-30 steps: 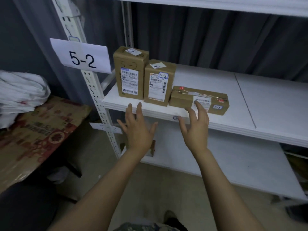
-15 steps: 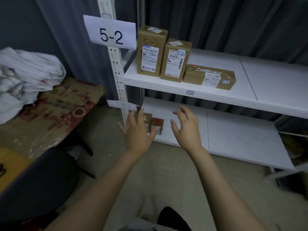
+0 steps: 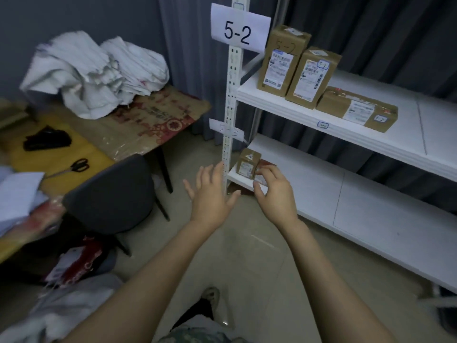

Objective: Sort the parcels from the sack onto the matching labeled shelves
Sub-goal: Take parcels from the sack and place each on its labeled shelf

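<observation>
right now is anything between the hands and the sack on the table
Nothing visible does. The sack lies uncovered on the table; the grey chair stands beside the way from the left hand and right hand.

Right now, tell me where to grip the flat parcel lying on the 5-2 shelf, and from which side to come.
Probably at its free right end, coming from the front-right. The flat parcel lies long and low along the front edge of the shelf, its left end close against an upright parcel, so only the right end leaves fingers room.
</observation>
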